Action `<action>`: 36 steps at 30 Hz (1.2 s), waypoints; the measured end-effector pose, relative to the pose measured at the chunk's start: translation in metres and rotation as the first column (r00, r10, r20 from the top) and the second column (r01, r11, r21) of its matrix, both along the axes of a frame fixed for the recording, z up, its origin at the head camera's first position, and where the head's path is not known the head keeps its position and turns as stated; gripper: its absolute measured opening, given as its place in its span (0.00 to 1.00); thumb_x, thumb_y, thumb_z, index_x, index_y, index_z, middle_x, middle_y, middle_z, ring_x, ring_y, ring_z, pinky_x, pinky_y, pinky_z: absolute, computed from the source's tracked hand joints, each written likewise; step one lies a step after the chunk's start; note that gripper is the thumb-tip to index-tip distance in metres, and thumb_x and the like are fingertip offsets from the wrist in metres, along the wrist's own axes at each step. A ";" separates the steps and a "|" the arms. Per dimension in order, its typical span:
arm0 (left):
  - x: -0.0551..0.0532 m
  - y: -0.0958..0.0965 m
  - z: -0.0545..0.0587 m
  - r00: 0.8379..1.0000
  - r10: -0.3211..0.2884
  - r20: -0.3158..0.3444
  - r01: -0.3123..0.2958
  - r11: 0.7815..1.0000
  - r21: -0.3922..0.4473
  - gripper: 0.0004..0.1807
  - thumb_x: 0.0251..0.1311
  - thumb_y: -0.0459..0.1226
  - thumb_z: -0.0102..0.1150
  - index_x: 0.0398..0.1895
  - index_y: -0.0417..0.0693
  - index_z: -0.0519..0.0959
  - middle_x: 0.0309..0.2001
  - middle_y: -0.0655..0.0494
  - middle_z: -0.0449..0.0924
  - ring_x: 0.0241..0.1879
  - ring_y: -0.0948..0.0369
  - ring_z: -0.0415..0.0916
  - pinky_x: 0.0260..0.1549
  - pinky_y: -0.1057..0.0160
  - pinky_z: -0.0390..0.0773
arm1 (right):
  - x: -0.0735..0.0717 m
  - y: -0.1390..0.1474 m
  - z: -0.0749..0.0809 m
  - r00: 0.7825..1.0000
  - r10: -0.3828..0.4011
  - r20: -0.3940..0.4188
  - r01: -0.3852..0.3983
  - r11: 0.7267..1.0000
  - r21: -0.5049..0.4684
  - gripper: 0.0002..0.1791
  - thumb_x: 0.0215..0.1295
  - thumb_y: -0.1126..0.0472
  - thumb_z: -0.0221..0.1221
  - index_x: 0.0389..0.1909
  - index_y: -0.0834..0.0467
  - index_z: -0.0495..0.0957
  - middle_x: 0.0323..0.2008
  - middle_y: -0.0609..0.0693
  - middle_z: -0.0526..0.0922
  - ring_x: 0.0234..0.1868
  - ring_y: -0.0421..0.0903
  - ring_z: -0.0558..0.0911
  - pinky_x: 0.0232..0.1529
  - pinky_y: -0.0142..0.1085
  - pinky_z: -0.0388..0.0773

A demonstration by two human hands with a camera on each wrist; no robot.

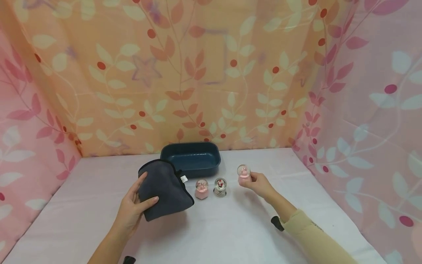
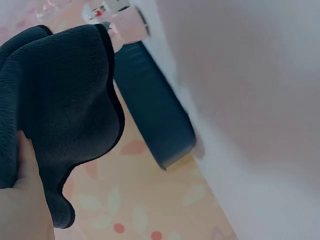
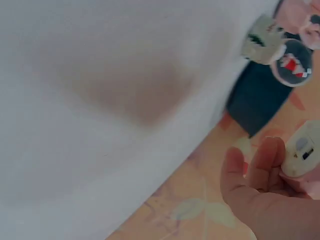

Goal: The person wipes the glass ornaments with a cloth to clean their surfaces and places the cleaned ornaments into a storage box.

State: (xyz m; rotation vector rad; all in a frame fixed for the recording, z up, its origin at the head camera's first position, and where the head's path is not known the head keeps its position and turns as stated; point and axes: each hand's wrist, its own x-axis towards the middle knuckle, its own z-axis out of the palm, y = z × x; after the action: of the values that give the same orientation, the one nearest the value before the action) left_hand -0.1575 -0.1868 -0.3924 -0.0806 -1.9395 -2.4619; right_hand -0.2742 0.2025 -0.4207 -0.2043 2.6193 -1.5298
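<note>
My left hand (image 1: pixel 130 211) grips a dark grey cloth (image 1: pixel 166 194) with black edging and a small white tag, held above the table. In the left wrist view the thumb presses on the cloth (image 2: pixel 75 95). My right hand (image 1: pixel 262 186) holds a small snow globe (image 1: pixel 244 176) with a pink base, lifted and upright; its underside shows in the right wrist view. Between the hands, a pink-based snow globe (image 1: pixel 202 190) and a white-based one with a red-and-white figure (image 1: pixel 220 187) stand side by side.
A dark blue rectangular dish (image 1: pixel 194 173) stands behind the two globes, its left front corner hidden by the cloth. White cloth covers the table (image 1: pixel 230 234). Leaf-patterned fabric walls (image 1: pixel 211 95) enclose the back and sides. Black pieces (image 1: pixel 277 223) show beside the forearms.
</note>
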 end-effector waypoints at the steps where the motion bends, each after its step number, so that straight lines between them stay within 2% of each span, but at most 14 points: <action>1: 0.000 0.001 0.001 1.000 0.001 -0.003 -0.001 1.000 -0.002 0.52 0.56 0.23 0.62 0.78 0.51 0.43 0.76 0.44 0.40 0.64 0.66 0.63 0.52 0.68 0.74 | 0.003 -0.002 0.003 1.000 -0.012 0.002 0.012 1.000 -0.023 0.27 0.61 0.57 0.65 0.54 0.71 0.74 0.48 0.60 0.82 0.48 0.51 0.78 0.53 0.49 0.75; 5: 0.000 0.004 0.005 1.000 0.008 -0.018 -0.008 1.000 -0.006 0.51 0.57 0.22 0.61 0.78 0.51 0.43 0.76 0.44 0.41 0.72 0.51 0.51 0.52 0.68 0.74 | 0.011 -0.007 0.013 0.998 -0.030 -0.048 0.027 0.997 -0.067 0.23 0.64 0.57 0.63 0.52 0.71 0.75 0.45 0.58 0.82 0.44 0.48 0.77 0.49 0.43 0.75; 8: 0.000 0.005 0.007 1.000 0.015 -0.024 -0.015 1.000 -0.013 0.51 0.57 0.22 0.60 0.78 0.50 0.43 0.76 0.44 0.41 0.72 0.49 0.49 0.52 0.68 0.74 | 0.015 -0.009 0.018 0.997 -0.029 -0.078 0.023 0.997 -0.079 0.21 0.64 0.58 0.63 0.50 0.70 0.75 0.42 0.55 0.82 0.42 0.47 0.75 0.43 0.40 0.74; 11: 0.000 0.004 0.009 0.999 0.022 -0.026 -0.022 1.000 -0.018 0.50 0.58 0.21 0.59 0.78 0.50 0.42 0.76 0.45 0.42 0.68 0.61 0.59 0.51 0.69 0.74 | 0.017 -0.011 0.021 0.996 -0.024 -0.081 0.017 0.997 -0.081 0.22 0.64 0.57 0.62 0.51 0.69 0.75 0.43 0.55 0.82 0.44 0.48 0.76 0.44 0.42 0.74; 14: 0.001 0.005 0.010 0.999 0.025 -0.033 -0.025 1.000 -0.012 0.50 0.58 0.21 0.59 0.78 0.50 0.42 0.76 0.44 0.42 0.59 0.74 0.67 0.51 0.69 0.74 | 0.020 -0.014 0.024 0.997 -0.040 -0.060 0.034 0.995 -0.098 0.22 0.64 0.57 0.63 0.52 0.69 0.75 0.43 0.55 0.82 0.43 0.47 0.76 0.44 0.41 0.75; 16: 0.001 0.007 0.011 0.999 0.025 -0.044 -0.025 1.000 0.002 0.50 0.58 0.21 0.59 0.78 0.49 0.42 0.76 0.44 0.42 0.54 0.78 0.70 0.51 0.69 0.75 | 0.022 -0.016 0.025 0.997 -0.057 -0.050 0.050 0.992 -0.119 0.22 0.64 0.58 0.63 0.51 0.70 0.75 0.43 0.56 0.83 0.41 0.47 0.78 0.45 0.40 0.77; 18: 0.001 0.009 0.012 0.998 0.025 -0.050 -0.024 1.000 0.014 0.50 0.58 0.21 0.59 0.78 0.49 0.43 0.76 0.43 0.42 0.53 0.78 0.70 0.51 0.69 0.75 | 0.022 -0.018 0.026 0.996 -0.076 -0.044 0.069 0.988 -0.136 0.21 0.65 0.60 0.62 0.51 0.71 0.74 0.41 0.56 0.82 0.39 0.46 0.77 0.42 0.38 0.78; 21: -0.001 0.013 0.014 0.998 0.032 -0.052 -0.031 0.999 0.025 0.50 0.58 0.20 0.59 0.78 0.49 0.43 0.76 0.44 0.42 0.54 0.78 0.70 0.51 0.69 0.74 | 0.023 -0.021 0.028 0.995 -0.090 -0.047 0.081 0.984 -0.160 0.20 0.65 0.63 0.61 0.53 0.72 0.73 0.43 0.59 0.82 0.41 0.50 0.79 0.45 0.41 0.80; 25: -0.002 0.017 0.015 0.998 0.050 -0.047 -0.048 0.998 0.038 0.50 0.57 0.20 0.59 0.78 0.49 0.43 0.75 0.44 0.44 0.54 0.77 0.71 0.51 0.69 0.74 | 0.024 -0.025 0.032 0.996 -0.074 -0.052 0.062 0.979 -0.195 0.22 0.65 0.65 0.60 0.56 0.72 0.71 0.46 0.62 0.81 0.44 0.51 0.79 0.48 0.42 0.79; 29: -0.001 0.019 0.016 0.998 0.044 -0.055 -0.044 0.999 0.003 0.49 0.57 0.21 0.59 0.78 0.49 0.45 0.75 0.43 0.46 0.59 0.69 0.68 0.50 0.69 0.75 | 0.024 -0.028 0.036 0.998 -0.010 -0.054 -0.005 0.966 -0.257 0.23 0.65 0.67 0.60 0.57 0.74 0.69 0.46 0.61 0.80 0.43 0.45 0.79 0.49 0.40 0.79; 34: -0.002 0.022 0.018 0.997 0.014 -0.076 -0.019 0.998 -0.067 0.49 0.58 0.24 0.61 0.78 0.50 0.46 0.75 0.41 0.45 0.71 0.50 0.54 0.51 0.70 0.74 | 0.025 -0.031 0.041 0.998 0.027 -0.058 -0.044 0.946 -0.321 0.24 0.63 0.67 0.61 0.57 0.74 0.69 0.45 0.59 0.80 0.41 0.43 0.79 0.47 0.35 0.79; 36: -0.002 0.024 0.019 0.997 0.015 -0.076 -0.021 0.997 -0.074 0.49 0.58 0.24 0.61 0.78 0.50 0.46 0.75 0.42 0.45 0.72 0.47 0.51 0.51 0.71 0.73 | 0.026 -0.033 0.042 0.997 0.039 -0.066 -0.060 0.939 -0.340 0.25 0.63 0.67 0.61 0.59 0.74 0.68 0.45 0.58 0.79 0.42 0.43 0.78 0.47 0.35 0.79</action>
State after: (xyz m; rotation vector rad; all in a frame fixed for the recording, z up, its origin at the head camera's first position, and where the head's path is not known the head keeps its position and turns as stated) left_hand -0.1598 -0.1632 -0.3734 -0.1528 -1.9926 -2.3391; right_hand -0.2478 0.1694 -0.3787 -0.3434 2.3477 -1.9795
